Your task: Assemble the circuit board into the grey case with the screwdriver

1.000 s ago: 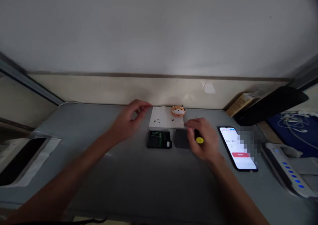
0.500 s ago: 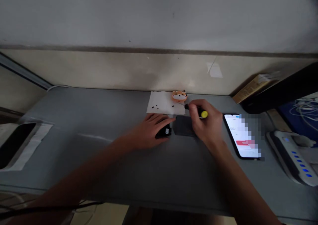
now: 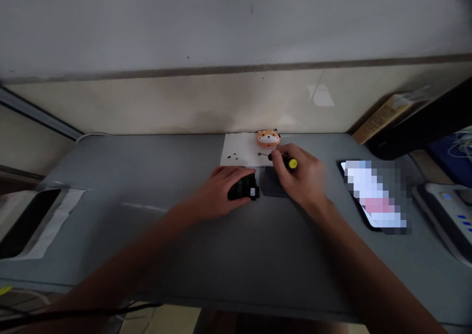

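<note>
My left hand [image 3: 223,189] is closed around the sides of a small black electronic device [image 3: 243,187] with a green circuit board and a white label, low on the desk. In my right hand [image 3: 300,174] is a screwdriver [image 3: 286,161] with a black and yellow handle, its thin shaft pointing left. The screwdriver's tip is over a white paper [image 3: 241,145], at a small dark piece that looks like a screw [image 3: 259,153]. Several more tiny dark pieces [image 3: 232,156] lie on the paper's left part. A flat dark grey cover [image 3: 273,182] rests partly under my right hand.
An orange animal-faced case [image 3: 269,138] sits at the paper's back right. To the right are a lit phone [image 3: 368,196], a power strip [image 3: 448,216] and a cardboard box [image 3: 381,118]. A dark phone-like slab [image 3: 29,223] lies at far left. The wall borders the desk's back.
My right hand has shifted slightly left with the screwdriver, its tip now at the small dark piece. More of the device shows in my left hand. The camera view has turned a little.
</note>
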Available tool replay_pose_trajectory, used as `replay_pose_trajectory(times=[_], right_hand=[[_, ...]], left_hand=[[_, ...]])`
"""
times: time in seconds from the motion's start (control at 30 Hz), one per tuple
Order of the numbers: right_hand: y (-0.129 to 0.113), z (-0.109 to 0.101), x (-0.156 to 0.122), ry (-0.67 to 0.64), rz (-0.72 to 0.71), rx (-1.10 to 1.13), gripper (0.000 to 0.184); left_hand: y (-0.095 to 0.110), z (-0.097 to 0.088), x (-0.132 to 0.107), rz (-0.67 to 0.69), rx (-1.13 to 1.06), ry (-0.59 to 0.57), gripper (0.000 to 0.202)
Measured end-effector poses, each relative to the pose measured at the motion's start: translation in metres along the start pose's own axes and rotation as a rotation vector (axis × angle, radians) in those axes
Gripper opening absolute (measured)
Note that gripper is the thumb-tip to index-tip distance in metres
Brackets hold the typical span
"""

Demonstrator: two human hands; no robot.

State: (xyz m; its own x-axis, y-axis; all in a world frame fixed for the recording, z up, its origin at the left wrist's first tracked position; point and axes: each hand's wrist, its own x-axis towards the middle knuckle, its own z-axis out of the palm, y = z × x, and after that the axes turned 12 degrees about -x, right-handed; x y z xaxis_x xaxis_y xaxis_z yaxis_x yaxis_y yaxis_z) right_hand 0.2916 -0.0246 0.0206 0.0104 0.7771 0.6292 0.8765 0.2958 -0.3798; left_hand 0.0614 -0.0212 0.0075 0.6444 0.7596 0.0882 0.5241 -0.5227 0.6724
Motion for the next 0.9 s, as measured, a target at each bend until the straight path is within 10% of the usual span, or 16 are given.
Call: replay_pose_trajectory(times=[0.9], right_hand=[[0.000, -0.004, 0.004, 0.017, 0.089, 0.113, 0.040]], left_hand=[[0.003, 0.013, -0.010, 0.052, 0.061, 0.173, 0.047]])
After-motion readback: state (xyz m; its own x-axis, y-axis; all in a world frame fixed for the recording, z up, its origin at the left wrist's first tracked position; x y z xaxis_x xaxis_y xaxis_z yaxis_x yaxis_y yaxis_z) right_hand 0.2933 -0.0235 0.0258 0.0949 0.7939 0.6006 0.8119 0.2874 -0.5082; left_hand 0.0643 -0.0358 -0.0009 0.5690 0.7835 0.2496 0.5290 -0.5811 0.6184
